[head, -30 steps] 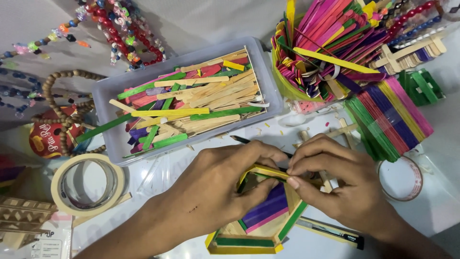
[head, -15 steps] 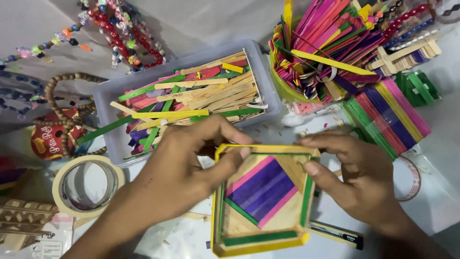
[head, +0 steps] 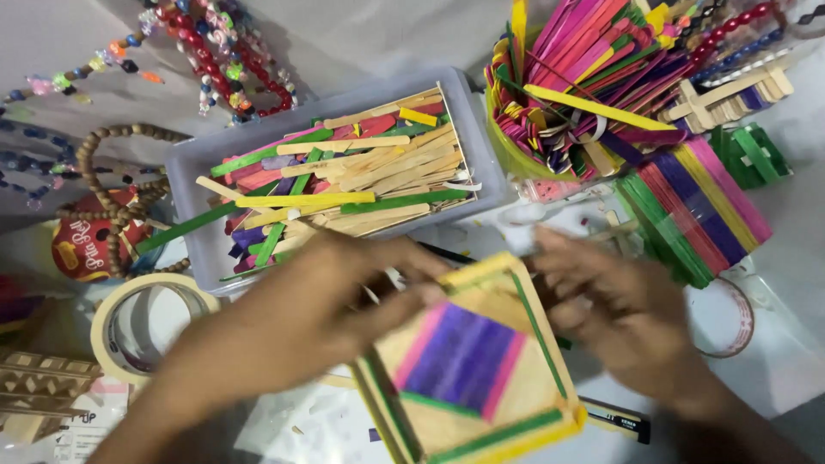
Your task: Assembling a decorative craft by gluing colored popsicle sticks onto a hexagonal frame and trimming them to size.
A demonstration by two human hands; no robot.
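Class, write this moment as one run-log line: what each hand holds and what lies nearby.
left hand: grips craft-stick tray | right hand: steadies its far edge | nearby: stick-filled bin, tape roll

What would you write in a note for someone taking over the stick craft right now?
Left hand: holds the left side of the stick tray, fingers across its top edge.
Right hand: at the tray's right side; blurred, so I cannot tell whether it grips.
Tray: tilted above the table, between both hands.
Done: plain stick base, pink and purple middle, green and yellow rim.
Left: cannot tell from this view whether anything is missing.
Spare sticks: in the grey tub behind the hands and the yellow cup to its right. Tape roll lies at the left.
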